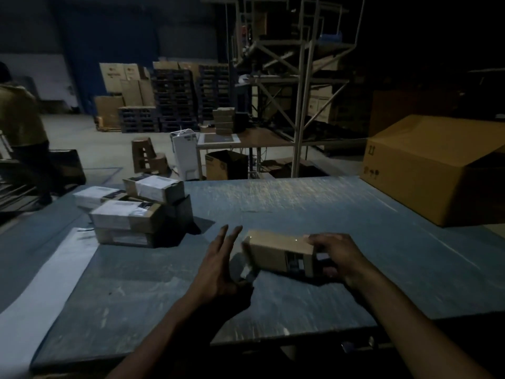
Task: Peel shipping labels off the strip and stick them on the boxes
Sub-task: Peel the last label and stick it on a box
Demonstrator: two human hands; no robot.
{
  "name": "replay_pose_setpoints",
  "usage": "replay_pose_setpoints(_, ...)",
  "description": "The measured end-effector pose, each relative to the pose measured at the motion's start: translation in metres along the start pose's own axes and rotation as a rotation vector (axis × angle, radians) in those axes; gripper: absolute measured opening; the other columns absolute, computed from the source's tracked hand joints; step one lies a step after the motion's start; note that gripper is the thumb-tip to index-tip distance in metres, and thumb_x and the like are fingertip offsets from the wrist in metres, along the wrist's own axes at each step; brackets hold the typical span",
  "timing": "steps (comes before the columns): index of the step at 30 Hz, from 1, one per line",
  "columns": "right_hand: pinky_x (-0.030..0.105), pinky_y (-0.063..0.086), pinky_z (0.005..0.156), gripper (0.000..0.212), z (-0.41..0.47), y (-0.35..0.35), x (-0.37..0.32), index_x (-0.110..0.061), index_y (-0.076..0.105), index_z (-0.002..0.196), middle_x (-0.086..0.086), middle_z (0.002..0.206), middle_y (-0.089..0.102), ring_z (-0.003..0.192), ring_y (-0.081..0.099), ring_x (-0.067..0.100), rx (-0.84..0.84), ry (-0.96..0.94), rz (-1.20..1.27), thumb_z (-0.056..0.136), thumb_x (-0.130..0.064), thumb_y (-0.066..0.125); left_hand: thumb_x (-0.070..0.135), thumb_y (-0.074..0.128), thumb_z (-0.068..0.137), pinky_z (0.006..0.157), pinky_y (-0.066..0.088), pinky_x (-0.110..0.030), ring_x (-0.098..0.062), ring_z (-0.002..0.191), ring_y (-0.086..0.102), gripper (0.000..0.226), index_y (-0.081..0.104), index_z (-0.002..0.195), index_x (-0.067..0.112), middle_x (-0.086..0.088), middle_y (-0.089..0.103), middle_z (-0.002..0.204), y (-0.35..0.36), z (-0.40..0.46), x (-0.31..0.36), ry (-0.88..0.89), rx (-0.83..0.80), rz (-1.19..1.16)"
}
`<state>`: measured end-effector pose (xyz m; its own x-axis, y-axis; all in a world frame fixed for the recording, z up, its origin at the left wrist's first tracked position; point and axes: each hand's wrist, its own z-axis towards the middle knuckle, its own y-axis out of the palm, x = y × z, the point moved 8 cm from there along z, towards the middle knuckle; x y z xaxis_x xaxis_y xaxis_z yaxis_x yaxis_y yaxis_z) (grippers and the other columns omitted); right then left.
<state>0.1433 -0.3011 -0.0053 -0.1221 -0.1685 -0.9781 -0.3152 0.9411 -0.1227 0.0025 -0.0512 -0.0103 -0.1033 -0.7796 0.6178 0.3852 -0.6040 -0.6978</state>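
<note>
A small brown cardboard box (278,253) lies tilted on the grey table (273,203) in front of me. My right hand (334,255) grips its right end. My left hand (221,261) hovers just left of the box with the fingers spread, its thumb close to the box's lower left corner; whether it touches is unclear. A white label strip (46,291) runs along the table's left side. A pile of several small boxes with white labels on top (131,212) stands at the left of the table.
A large brown carton (434,165) sits at the table's far right. A person (24,127) stands beyond the left edge. Behind the table are a metal rack (300,86), stacked pallets (175,99), cartons and a small desk.
</note>
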Motion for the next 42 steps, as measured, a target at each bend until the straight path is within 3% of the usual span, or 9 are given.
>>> replay_pose_setpoints(8, 0.032, 0.051, 0.052, 0.032, -0.026, 0.113, -0.006, -0.007, 0.076, 0.101, 0.014, 0.086, 0.073, 0.061, 0.067, 0.028, -0.297, 0.185, -0.035, 0.092, -0.037, 0.073, 0.055, 0.088, 0.074, 0.109, 0.046, -0.027, -0.004, 0.135, 0.050, 0.087, 0.051, 0.150, 0.036, 0.017, 0.050, 0.149, -0.075, -0.042, -0.003, 0.265, 0.140, 0.105)
replay_pose_setpoints(13, 0.035, 0.056, 0.066, 0.062, -0.032, 0.159, -0.029, -0.011, 0.074, 0.112, 0.011, 0.097, 0.077, 0.080, 0.073, 0.031, -0.397, 0.080, -0.264, 0.093, -0.068, 0.058, 0.044, 0.097, 0.059, 0.096, 0.055, -0.028, -0.004, 0.112, 0.068, 0.072, 0.072, 0.126, 0.034, 0.013, 0.070, 0.124, -0.116, -0.055, -0.034, 0.109, 0.172, 0.032)
replay_pose_setpoints(17, 0.043, 0.059, 0.090, 0.068, -0.039, 0.198, -0.060, -0.034, 0.066, 0.123, -0.001, 0.116, 0.072, 0.105, 0.069, 0.016, -0.494, -0.252, -0.437, 0.067, -0.072, 0.074, 0.038, 0.091, 0.067, 0.104, 0.055, -0.043, -0.017, 0.121, 0.069, 0.046, 0.077, 0.110, 0.037, 0.012, 0.075, 0.116, -0.127, -0.062, -0.069, -0.046, 0.135, 0.016)
replay_pose_setpoints(21, 0.014, 0.047, 0.083, 0.058, -0.040, 0.234, -0.050, -0.038, 0.070, 0.125, -0.018, 0.121, 0.068, 0.104, 0.063, -0.003, -0.598, -0.445, -0.777, 0.073, -0.055, 0.089, 0.044, 0.091, 0.069, 0.106, 0.053, -0.032, 0.000, 0.121, 0.065, 0.066, 0.071, 0.131, 0.029, 0.013, 0.071, 0.130, -0.127, -0.072, -0.083, -0.127, 0.025, 0.037)
replay_pose_setpoints(28, 0.029, 0.052, 0.099, 0.047, -0.034, 0.261, -0.062, -0.034, 0.072, 0.121, -0.009, 0.119, 0.072, 0.108, 0.065, 0.004, -0.586, -0.464, -0.934, 0.078, -0.046, 0.088, 0.072, 0.075, 0.078, 0.108, 0.049, -0.033, -0.009, 0.131, 0.058, 0.074, 0.064, 0.139, 0.032, 0.010, 0.063, 0.143, -0.194, -0.087, -0.109, -0.318, 0.088, 0.114)
replay_pose_setpoints(30, 0.031, 0.051, 0.102, 0.056, -0.038, 0.276, -0.072, -0.034, 0.069, 0.127, -0.008, 0.126, 0.069, 0.113, 0.062, 0.004, -0.566, -0.511, -0.976, 0.078, -0.055, 0.085, 0.091, 0.057, 0.072, 0.109, 0.046, -0.036, -0.018, 0.138, 0.053, 0.096, 0.059, 0.144, 0.029, 0.002, 0.057, 0.152, -0.228, -0.096, -0.134, -0.399, 0.153, 0.256)
replay_pose_setpoints(33, 0.028, 0.047, 0.097, 0.057, -0.053, 0.310, -0.086, -0.033, 0.066, 0.132, -0.012, 0.125, 0.064, 0.115, 0.057, 0.005, -0.561, -0.567, -1.056, 0.082, -0.055, 0.082, 0.113, 0.008, 0.047, 0.116, 0.038, -0.048, -0.028, 0.151, 0.034, 0.144, 0.050, 0.148, 0.020, -0.010, 0.038, 0.163, -0.245, -0.112, -0.185, -0.567, -0.019, 0.471)
replay_pose_setpoints(37, 0.036, 0.053, 0.099, 0.056, -0.068, 0.362, -0.106, -0.033, 0.069, 0.129, -0.008, 0.132, 0.069, 0.120, 0.064, 0.015, -0.486, -0.710, -1.141, 0.081, -0.058, 0.081, 0.112, -0.003, 0.046, 0.100, 0.040, -0.053, -0.021, 0.131, 0.048, 0.112, 0.053, 0.091, 0.026, 0.004, 0.053, 0.126, -0.241, -0.148, -0.228, -0.631, -0.226, 0.567)
replay_pose_setpoints(42, 0.030, 0.049, 0.100, 0.049, -0.091, 0.438, -0.104, -0.032, 0.069, 0.131, -0.004, 0.139, 0.066, 0.126, 0.062, 0.015, -0.630, -0.740, -1.092, 0.087, -0.048, 0.080, 0.103, 0.000, 0.064, 0.092, 0.042, -0.049, -0.014, 0.108, 0.059, 0.095, 0.052, 0.085, 0.026, 0.013, 0.051, 0.102, -0.248, -0.188, -0.210, -0.573, -0.141, 0.585)
